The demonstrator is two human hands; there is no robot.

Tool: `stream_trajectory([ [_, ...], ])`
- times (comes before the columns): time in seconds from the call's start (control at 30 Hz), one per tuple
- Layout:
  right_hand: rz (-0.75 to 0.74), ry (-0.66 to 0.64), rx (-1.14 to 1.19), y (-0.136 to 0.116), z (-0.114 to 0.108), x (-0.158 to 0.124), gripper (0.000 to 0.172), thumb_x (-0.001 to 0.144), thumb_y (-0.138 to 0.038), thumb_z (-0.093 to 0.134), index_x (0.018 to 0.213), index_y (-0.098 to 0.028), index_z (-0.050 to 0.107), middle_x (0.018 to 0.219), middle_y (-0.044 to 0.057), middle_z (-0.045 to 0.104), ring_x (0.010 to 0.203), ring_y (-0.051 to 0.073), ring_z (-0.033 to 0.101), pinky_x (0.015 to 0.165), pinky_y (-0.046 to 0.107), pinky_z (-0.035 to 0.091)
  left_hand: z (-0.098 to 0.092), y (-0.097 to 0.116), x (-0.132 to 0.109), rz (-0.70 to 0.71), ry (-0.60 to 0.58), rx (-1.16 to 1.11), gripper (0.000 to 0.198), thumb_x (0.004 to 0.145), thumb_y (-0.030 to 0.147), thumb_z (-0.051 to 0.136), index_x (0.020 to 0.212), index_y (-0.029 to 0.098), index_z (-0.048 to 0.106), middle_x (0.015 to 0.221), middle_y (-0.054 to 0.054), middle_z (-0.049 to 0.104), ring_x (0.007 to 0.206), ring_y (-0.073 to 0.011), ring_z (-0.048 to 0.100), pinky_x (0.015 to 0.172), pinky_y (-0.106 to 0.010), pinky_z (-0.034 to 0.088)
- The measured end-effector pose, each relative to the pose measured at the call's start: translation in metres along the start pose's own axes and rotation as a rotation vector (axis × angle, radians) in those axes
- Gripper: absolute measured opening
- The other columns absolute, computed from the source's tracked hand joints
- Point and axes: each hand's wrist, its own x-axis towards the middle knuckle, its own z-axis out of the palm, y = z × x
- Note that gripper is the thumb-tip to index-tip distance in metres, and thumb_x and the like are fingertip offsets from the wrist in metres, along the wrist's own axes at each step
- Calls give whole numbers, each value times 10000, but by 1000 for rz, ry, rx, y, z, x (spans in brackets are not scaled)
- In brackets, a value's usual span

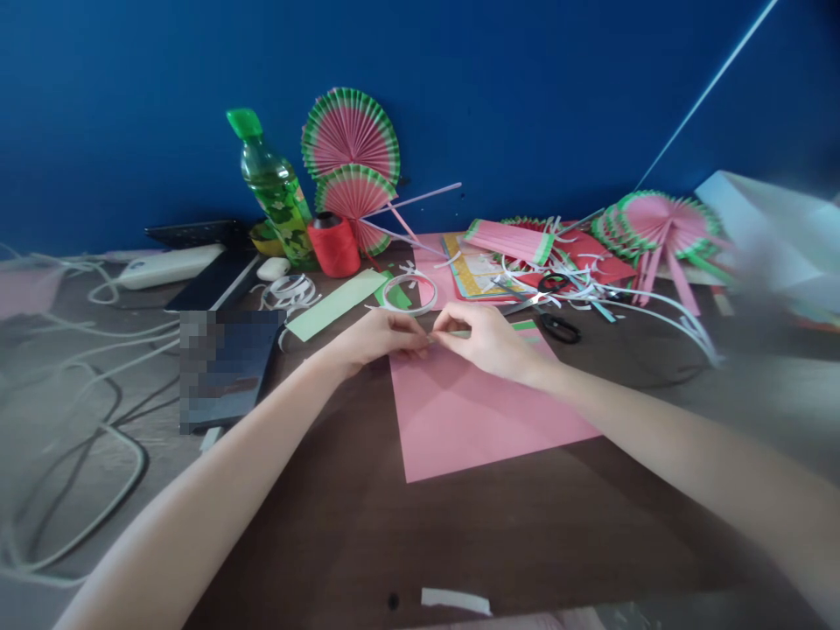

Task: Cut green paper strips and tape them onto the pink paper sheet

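Note:
My left hand [377, 337] and my right hand [482, 339] meet over the far edge of a pink paper sheet [486, 424]. Both are closed in a pinch, fingertips almost touching. Whatever lies between the fingers is too small to make out. Green paper [523, 326] shows along the sheet's far edge, partly hidden by my right hand. Just beyond my fingers stands a roll of tape [387, 297], seen as a pale ring. Black-handled scissors [560, 328] lie to the right of my right hand.
Folded watermelon-pattern paper fans [351, 131] lean on the blue wall beside a green bottle [276, 179] and a red thread spool [334, 247]. Paper scraps [584, 284] and more fans [662, 223] lie back right. A tablet-like device [233, 376] and cables [131, 437] are at left.

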Motion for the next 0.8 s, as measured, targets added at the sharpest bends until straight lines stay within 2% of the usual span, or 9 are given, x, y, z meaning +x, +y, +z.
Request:
stream_trajectory([
  [0.13,7,-24,60,4,-5,3,77,754,-231,570,724,-160,575,657,-5,584,614,108,518,602,248,384,-2,1,0,-16,4,-29,112,687,237,656,711,128,643,676,-27,667,598,-89,601,632,-219,499],
  [0.3,55,-137,81,9,-20,10,93,754,-235,564,738,-149,597,604,-11,566,541,93,491,532,233,370,-4,-1,1,-25,-7,-67,119,685,228,662,731,120,644,682,-37,670,621,-99,615,648,-227,512],
  [0.47,73,-257,21,16,-34,14,145,747,-249,563,801,-149,652,637,7,606,557,104,511,537,244,376,-4,-2,1,-20,2,-53,97,684,208,656,724,121,647,643,-24,659,609,-95,612,638,-212,512],
  [0.8,143,-397,-26,19,-39,16,247,752,-284,551,912,-151,683,696,22,644,624,123,550,567,244,383,-3,0,0,-25,17,-42,99,670,205,651,704,113,641,645,-33,664,609,-104,618,643,-226,522],
])
